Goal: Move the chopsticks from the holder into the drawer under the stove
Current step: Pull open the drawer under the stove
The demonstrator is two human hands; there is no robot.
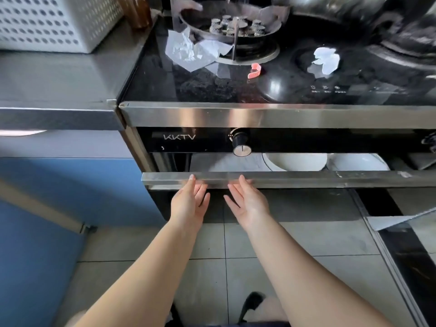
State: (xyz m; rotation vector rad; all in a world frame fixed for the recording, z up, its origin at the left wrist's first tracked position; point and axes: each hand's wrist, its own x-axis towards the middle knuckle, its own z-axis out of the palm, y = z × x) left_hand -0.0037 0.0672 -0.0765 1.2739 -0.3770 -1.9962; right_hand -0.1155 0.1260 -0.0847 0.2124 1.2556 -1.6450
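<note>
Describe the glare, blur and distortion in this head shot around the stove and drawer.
Head view: bright glare streaks the brushed steel drawer handle bar by the left hand and right hand; the glossy black glass stove top mirrors pale window light; wide-angle bowing curves the grey countertop edge; the white perforated basket looks soft.

drawer [283, 179] interior mostly hidden, bowls [295, 161] half-covered

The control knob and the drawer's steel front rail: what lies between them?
In the head view, between knob and rail, the open gap shows white bowls inside the drawer.
</note>
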